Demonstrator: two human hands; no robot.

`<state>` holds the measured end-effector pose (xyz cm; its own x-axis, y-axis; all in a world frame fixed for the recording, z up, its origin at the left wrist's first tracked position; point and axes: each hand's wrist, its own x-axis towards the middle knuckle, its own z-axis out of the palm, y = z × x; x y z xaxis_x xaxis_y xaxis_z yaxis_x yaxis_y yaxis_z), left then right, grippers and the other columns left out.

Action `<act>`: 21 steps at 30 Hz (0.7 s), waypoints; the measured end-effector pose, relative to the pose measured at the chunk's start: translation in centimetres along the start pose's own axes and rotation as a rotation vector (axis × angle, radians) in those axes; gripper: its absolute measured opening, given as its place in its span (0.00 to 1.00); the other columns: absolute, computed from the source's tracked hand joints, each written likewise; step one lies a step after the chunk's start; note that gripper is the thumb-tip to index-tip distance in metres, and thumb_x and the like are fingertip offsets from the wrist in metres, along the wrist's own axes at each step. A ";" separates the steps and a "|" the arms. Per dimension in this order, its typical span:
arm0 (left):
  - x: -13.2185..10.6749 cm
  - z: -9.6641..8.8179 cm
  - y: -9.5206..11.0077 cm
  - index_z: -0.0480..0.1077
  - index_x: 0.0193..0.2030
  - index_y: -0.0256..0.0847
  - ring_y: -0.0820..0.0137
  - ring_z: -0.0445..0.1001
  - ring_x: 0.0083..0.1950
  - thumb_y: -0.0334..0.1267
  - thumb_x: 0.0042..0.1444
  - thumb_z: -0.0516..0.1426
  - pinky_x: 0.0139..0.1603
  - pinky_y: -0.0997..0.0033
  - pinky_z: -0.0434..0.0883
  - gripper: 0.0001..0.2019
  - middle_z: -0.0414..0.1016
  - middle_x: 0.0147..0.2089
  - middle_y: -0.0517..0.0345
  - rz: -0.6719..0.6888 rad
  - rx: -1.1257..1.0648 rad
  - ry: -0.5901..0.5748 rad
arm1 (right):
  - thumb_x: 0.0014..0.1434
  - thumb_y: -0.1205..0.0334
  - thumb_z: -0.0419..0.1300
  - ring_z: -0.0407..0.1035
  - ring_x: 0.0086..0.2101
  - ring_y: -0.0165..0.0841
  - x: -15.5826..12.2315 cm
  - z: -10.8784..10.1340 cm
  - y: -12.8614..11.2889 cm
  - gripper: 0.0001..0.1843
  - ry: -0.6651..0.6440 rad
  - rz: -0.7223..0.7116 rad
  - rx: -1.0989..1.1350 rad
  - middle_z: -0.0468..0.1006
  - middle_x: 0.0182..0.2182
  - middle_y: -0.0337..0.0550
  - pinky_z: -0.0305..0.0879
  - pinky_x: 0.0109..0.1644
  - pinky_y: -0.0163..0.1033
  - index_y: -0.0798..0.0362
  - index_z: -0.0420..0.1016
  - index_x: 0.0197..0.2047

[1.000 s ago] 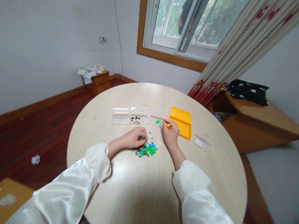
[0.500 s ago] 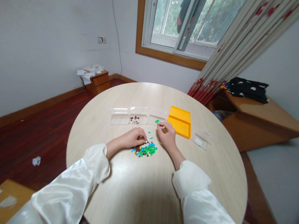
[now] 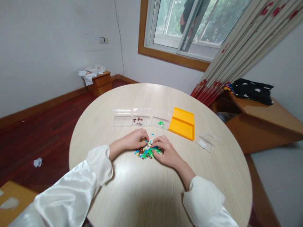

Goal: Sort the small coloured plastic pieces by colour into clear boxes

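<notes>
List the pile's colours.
The pile is green, blue, brown, yellow and whitish, best seen in the head view.

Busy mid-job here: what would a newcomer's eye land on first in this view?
Probably the bright pile of small pieces, mid-table, with the left hand and right hand at its two sides. Next, the open yellow box beyond the right hand, vivid against the pale table. Then the red-patterned curtain, slanting down at the upper right.
</notes>
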<state>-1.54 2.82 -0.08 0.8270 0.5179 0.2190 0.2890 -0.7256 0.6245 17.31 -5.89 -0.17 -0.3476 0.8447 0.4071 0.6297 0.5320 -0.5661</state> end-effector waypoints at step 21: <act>0.0 -0.3 0.0 0.73 0.31 0.36 0.71 0.68 0.36 0.28 0.50 0.56 0.41 0.73 0.65 0.04 0.69 0.32 0.56 0.017 -0.009 -0.039 | 0.51 0.66 0.57 0.70 0.32 0.33 0.1 0.8 1.2 0.04 0.119 0.251 0.268 0.77 0.29 0.43 0.67 0.39 0.39 0.53 0.73 0.29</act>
<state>-1.73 2.93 0.17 0.8500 0.4871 0.2006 0.2704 -0.7302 0.6275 17.51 -5.11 -1.41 -0.1125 0.9462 0.3034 0.4753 0.3194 -0.8198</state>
